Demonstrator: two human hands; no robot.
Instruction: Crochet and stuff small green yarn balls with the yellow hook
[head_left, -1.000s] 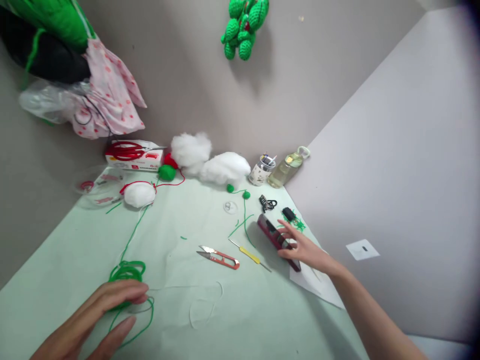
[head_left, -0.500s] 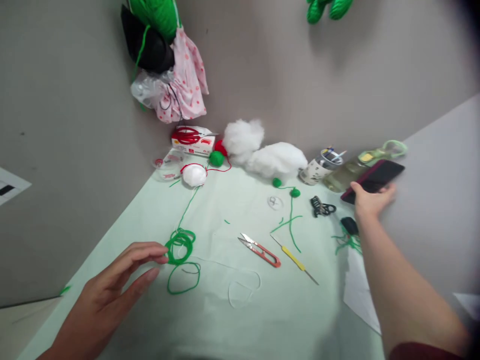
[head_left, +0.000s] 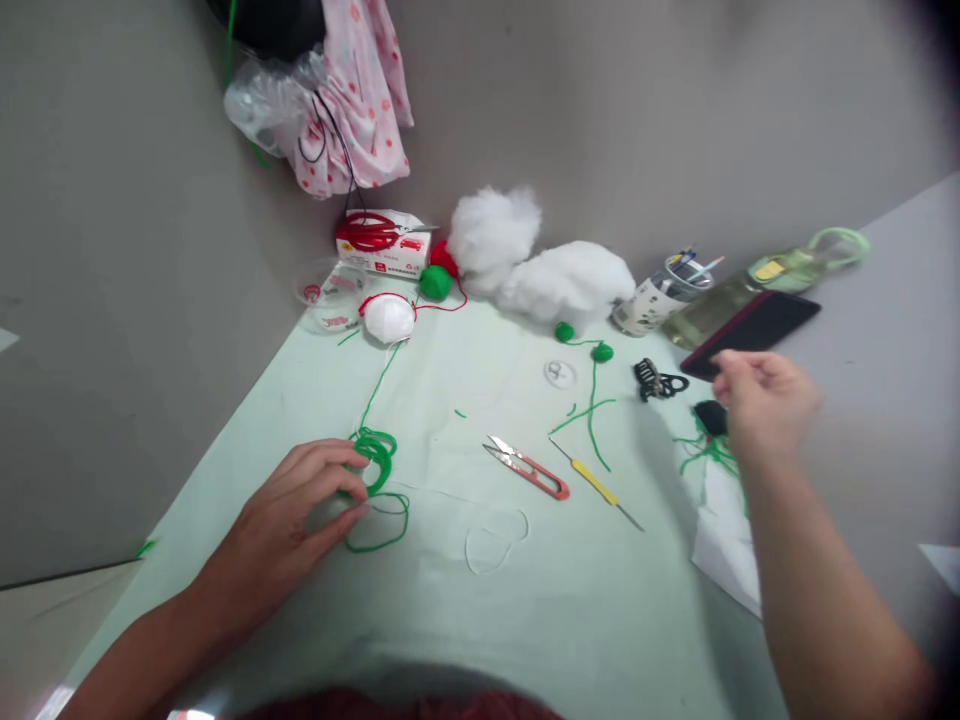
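My left hand (head_left: pixel 304 505) hovers low over the left of the table, fingers bent and thumb a little apart. Its fingertips reach the edge of a coil of green yarn (head_left: pixel 381 462). A strand runs from the coil up to a white ball-shaped piece (head_left: pixel 390 318) with a red edge. On the right, my right hand (head_left: pixel 769 405) is slightly blurred, its fingers loosely bent with nothing visible in them. Just behind it, a dark phone (head_left: pixel 754 330) leans against a greenish bottle (head_left: pixel 709 310). Below that hand lies a black piece with green yarn ends (head_left: pixel 711 418).
Orange thread snips (head_left: pixel 529 468) and a yellow-handled crochet hook (head_left: pixel 596 485) lie mid-table. White stuffing (head_left: pixel 566 280), a pen cup (head_left: pixel 651 300), a black hair claw (head_left: pixel 656 380) and red-handled scissors (head_left: pixel 371 232) on a box (head_left: pixel 386 262) stand farther back.
My right hand has let go of the phone and drawn back from it; the phone now leans on the bottle. My left hand has moved closer to the green coil. The view has tilted down.
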